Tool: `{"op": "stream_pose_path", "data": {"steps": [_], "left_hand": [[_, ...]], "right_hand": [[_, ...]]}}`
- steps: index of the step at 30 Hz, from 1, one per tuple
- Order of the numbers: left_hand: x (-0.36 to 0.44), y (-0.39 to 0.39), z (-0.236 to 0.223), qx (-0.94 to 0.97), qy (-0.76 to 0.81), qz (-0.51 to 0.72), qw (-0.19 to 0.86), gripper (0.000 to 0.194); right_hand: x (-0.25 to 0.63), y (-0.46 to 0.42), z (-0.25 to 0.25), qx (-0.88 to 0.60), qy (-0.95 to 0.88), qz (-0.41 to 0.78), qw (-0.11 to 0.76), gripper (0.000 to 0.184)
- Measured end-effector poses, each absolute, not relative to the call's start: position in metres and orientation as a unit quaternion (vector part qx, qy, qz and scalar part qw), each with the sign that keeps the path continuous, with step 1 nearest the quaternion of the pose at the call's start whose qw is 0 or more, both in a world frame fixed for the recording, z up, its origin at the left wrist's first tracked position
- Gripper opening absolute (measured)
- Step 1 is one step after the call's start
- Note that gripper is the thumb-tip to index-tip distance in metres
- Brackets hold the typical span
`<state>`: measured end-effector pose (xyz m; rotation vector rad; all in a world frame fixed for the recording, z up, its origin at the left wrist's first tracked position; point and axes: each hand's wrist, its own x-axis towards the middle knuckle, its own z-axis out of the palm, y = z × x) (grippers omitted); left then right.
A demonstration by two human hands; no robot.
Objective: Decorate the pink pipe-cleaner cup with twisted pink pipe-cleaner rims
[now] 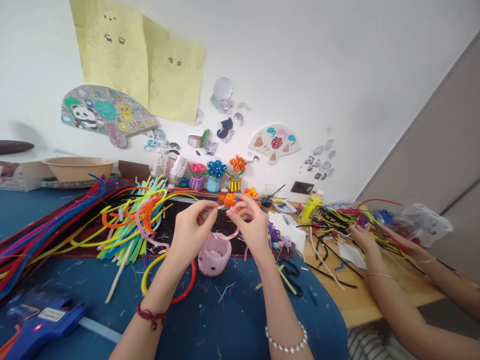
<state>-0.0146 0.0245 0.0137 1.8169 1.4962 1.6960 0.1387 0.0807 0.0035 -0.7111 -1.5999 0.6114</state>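
Blue table (240, 320): both hands (197, 225) (252, 225) pinch a pink, seemingly fuzzy strip (221, 207).

Place: craft workspace, home vs. shop unclear | blue tbl (240, 320) near, wood tbl (360, 310) right | glue gun (48, 320) near left, pipe cleaners (131, 225) far left | white wall (318, 65) far w/ drawings (174, 70), paper fans (275, 142)

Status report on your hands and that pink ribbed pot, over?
Left hand and right hand pinching curved pink strip. Pink pot upright below. Curved red strip beside pot, not blocking.
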Motion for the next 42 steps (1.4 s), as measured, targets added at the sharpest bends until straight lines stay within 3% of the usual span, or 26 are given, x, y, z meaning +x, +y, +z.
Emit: {"op": "stream_pose_path", "data": {"steps": [2, 5, 7, 18, 42], "left_hand": [[-0.015, 0.024, 0.014, 0.607, 0.509, 0.598, 0.125, 0.023], [-0.015, 0.023, 0.015, 0.607, 0.502, 0.603, 0.124, 0.022], [-0.014, 0.023, 0.016, 0.618, 0.503, 0.592, 0.118, 0.022], [-0.013, 0.023, 0.015, 0.665, 0.51, 0.544, 0.048, 0.018], [-0.014, 0.026, 0.012, 0.677, 0.487, 0.55, 0.024, 0.017]], "right_hand": [[0.139, 0.082, 0.002, -0.305, -0.674, 0.285, 0.609, 0.039], [0.14, 0.084, 0.0, -0.306, -0.676, 0.263, 0.617, 0.019], [0.14, 0.082, 0.0, -0.299, -0.689, 0.241, 0.615, 0.016], [0.141, 0.073, 0.008, -0.268, -0.752, 0.187, 0.572, 0.012], [0.143, 0.074, 0.008, -0.267, -0.762, 0.154, 0.569, 0.01]]}}
